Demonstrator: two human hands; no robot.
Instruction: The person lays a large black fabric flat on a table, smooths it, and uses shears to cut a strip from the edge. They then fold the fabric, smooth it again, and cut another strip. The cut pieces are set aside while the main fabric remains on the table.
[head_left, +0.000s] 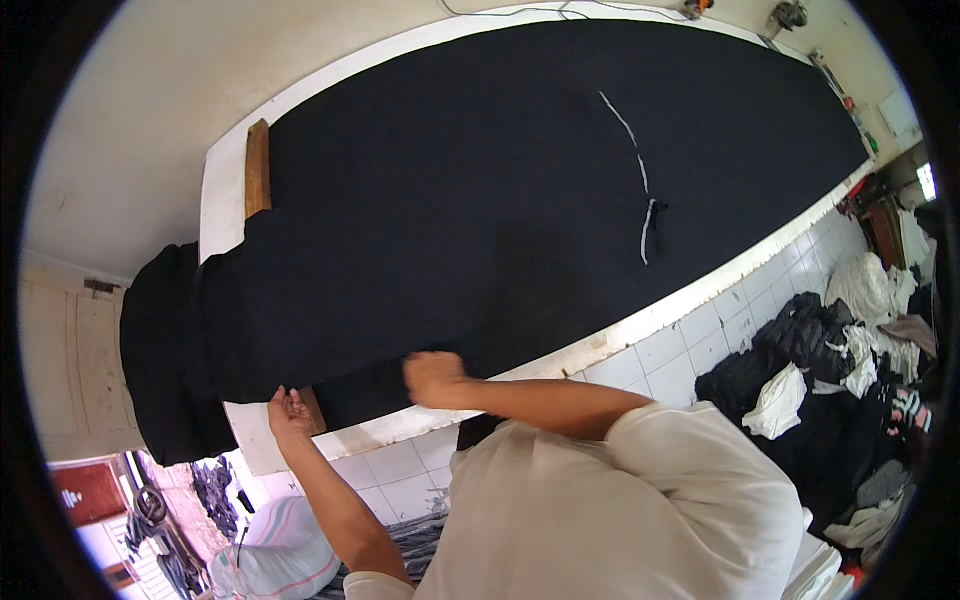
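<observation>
A wide sheet of black cloth (430, 200) covers a long white table, in layers. At the near left, my left hand (290, 412) pinches the near edge of the top layer, beside a wooden block (315, 410). My right hand (433, 380), a little to the right, is closed at the same edge, its fingertips mostly hidden; it appears to grip the cloth. A strip of darker cloth below shows between my hands. The rest of the cloth bunches over the table's left end.
Another wooden block (258, 168) rests at the far left on the white table (225, 190). Pale strips (627, 130) lie across the cloth. Heaped fabric (780, 350) covers the tiled floor at right. A striped white sack (285, 545) stands at lower left.
</observation>
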